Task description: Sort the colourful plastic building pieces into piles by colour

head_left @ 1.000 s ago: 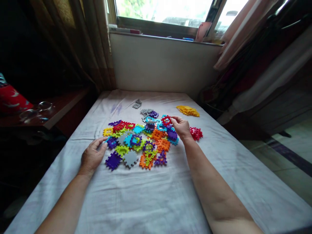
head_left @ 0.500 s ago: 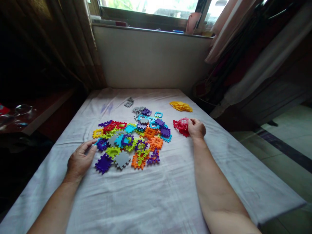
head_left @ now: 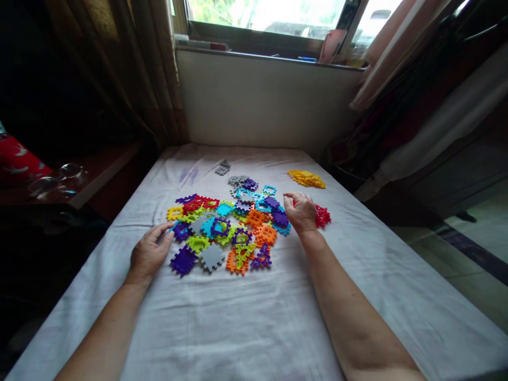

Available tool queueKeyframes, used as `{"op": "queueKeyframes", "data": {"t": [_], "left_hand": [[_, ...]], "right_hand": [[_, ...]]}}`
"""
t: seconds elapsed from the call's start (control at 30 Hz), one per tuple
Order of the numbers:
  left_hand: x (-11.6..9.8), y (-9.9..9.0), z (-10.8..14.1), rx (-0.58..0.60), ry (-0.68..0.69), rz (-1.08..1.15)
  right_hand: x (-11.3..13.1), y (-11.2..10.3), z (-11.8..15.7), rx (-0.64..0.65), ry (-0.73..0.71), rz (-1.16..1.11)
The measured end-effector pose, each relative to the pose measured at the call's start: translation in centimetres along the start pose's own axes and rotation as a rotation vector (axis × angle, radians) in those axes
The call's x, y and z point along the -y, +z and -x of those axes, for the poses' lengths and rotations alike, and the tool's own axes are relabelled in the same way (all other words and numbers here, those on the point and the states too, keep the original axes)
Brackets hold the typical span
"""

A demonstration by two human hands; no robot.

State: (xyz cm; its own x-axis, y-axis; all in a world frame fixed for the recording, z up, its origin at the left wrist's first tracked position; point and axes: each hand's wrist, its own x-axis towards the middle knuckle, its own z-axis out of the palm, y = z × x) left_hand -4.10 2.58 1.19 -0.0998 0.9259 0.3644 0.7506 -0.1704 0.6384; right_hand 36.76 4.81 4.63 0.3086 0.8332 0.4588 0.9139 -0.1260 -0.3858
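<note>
Pale sheet [head_left: 226, 323] covers the work surface, creased, its far edge at a plain wall [head_left: 262, 100] below a bright window [head_left: 262, 16]; brown curtain [head_left: 154, 79] at left, pink curtain [head_left: 397, 58] at right. Head view: mixed pile [head_left: 234, 227] of flat, notch-edged plastic pieces lies about mid-sheet, between the hands, many overlapping. Near edge of pile, left to right: solid purple square [head_left: 184, 260], grey square [head_left: 211, 257], lime triangle [head_left: 244, 255] over an orange piece [head_left: 232, 261], purple triangle [head_left: 262, 257]. Cyan frame [head_left: 270, 189] at the far right part. Left hand [head_left: 150, 253] at the pile's left side, loosely open, thumb apart from fingers, fingertips at a blue piece [head_left: 171, 227]; contact cannot be confirmed. Right hand [head_left: 300, 214] just right of the pile, partly open, fingers bent, thumb side toward the pile. Red pieces [head_left: 323, 216] lie just beyond it to the right, partly hidden by the hand. Yellow pieces [head_left: 306, 179] form a separate heap farther back; small grey group [head_left: 223, 168] sits behind the pile, apart.
</note>
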Motion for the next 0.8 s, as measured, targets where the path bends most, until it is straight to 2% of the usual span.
{"op": "queueKeyframes", "data": {"t": [0.13,0.27,0.4,0.57,0.7,0.8], "left_hand": [[0.0,0.1,0.0,0.006,-0.010,-0.010],[0.1,0.2,0.0,0.018,-0.008,0.000],[0.1,0.3,0.0,0.015,-0.003,0.015],[0.0,0.3,0.0,0.002,0.022,0.033],[-0.1,0.3,0.0,-0.004,0.028,0.030],[-0.2,0.3,0.0,-0.011,0.026,0.034]], "right_hand": [[6.9,1.1,0.6,0.181,-0.231,-0.067],[13.8,2.6,0.8,0.349,-0.397,-0.089],[18.9,4.5,1.0,0.471,-0.510,-0.051],[21.7,6.4,1.1,0.555,-0.510,0.023],[22.1,7.0,1.1,0.604,-0.478,0.044],[21.8,6.9,1.1,0.573,-0.436,-0.017]]}}
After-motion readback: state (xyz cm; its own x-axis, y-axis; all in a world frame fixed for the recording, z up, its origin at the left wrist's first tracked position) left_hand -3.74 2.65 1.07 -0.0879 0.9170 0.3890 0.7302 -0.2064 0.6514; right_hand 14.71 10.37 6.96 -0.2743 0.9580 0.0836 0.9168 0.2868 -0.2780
